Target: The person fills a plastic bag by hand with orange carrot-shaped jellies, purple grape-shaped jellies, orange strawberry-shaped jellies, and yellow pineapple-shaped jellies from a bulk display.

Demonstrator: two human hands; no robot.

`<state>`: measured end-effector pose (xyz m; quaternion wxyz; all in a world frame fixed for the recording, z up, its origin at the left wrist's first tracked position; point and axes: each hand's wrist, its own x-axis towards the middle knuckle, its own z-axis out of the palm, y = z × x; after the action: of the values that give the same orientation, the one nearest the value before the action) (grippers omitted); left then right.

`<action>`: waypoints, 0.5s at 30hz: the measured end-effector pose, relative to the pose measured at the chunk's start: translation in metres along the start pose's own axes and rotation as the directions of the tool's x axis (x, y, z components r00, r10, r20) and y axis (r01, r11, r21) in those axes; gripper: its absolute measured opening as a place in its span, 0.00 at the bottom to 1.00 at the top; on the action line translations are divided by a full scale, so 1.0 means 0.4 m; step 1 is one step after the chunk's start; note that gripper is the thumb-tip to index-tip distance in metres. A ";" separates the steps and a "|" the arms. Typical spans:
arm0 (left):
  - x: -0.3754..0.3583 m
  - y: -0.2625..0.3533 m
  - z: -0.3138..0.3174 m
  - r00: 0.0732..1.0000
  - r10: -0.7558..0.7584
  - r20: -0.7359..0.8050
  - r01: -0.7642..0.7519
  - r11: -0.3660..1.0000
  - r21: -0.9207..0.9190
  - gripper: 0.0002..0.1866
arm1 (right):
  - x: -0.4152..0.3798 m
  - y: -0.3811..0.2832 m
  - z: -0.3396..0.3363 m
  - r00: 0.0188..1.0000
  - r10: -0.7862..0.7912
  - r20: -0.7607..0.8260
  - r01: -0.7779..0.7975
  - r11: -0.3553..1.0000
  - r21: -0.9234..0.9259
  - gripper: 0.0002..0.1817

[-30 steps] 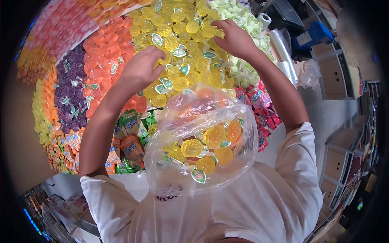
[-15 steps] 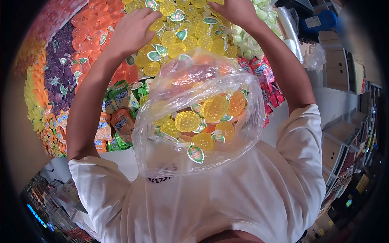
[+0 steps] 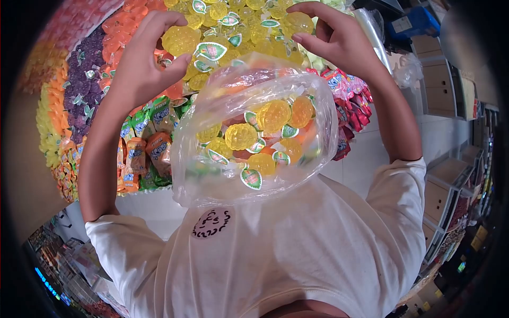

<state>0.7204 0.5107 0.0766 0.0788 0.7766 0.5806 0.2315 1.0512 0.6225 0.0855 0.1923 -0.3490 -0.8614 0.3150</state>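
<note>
My left hand (image 3: pixel 151 55) is closed around a yellow pineapple-shaped jelly cup (image 3: pixel 181 41) with a green leaf tag, gripped between thumb and fingers. On the other side, my right hand (image 3: pixel 339 40) pinches a second yellow jelly cup (image 3: pixel 297 23). Both look larger than the yellow jelly cups (image 3: pixel 249 40) piled behind them. Between my forearms, close to my chest, a clear plastic bag (image 3: pixel 185 177) sits with its mouth gaping. Inside it lie several yellow jelly cups (image 3: pixel 241 137) and some orange ones (image 3: pixel 301 112).
Orange jelly cups (image 3: pixel 114 40) and purple ones (image 3: pixel 79 95) are heaped to the left. Orange and green snack packets (image 3: pixel 159 146) lie below them; pink packets (image 3: pixel 342 85) lie right of the bag. A plastic roll (image 3: pixel 374 37) and a blue container (image 3: pixel 416 24) stand at the right.
My hands have drawn back from the yellow heap, each now showing a yellow jelly cup in its grip. The bag appears slightly higher in view.
</note>
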 end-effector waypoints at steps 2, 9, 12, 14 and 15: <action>-0.018 0.033 -0.024 0.977 0.175 -0.119 -0.185 0.980 -0.076 0.31 | -0.048 -0.029 -0.031 0.999 -0.003 0.048 0.002 1.000 0.015 0.27; -0.129 0.271 -0.109 0.868 0.457 0.197 -0.443 0.890 -0.110 0.25 | -0.189 -0.150 -0.050 0.810 -0.575 0.115 0.572 0.818 0.066 0.24; -0.160 0.278 -0.042 0.817 0.510 0.269 -0.530 0.848 0.000 0.24 | -0.206 -0.137 0.015 0.737 -0.647 0.192 0.639 0.761 0.112 0.24; -0.164 0.267 -0.006 0.827 0.474 0.301 -0.506 0.862 0.033 0.22 | -0.216 -0.121 0.053 0.740 -0.628 0.240 0.614 0.777 0.139 0.26; -0.164 0.264 0.000 0.837 0.462 0.293 -0.490 0.871 0.027 0.22 | -0.219 -0.114 0.064 0.742 -0.596 0.309 0.591 0.798 0.119 0.27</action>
<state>0.7974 0.4162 0.1005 0.0601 0.9241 0.3631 0.1031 1.0750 0.5232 0.0879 0.1374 0.0023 -0.9449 0.2971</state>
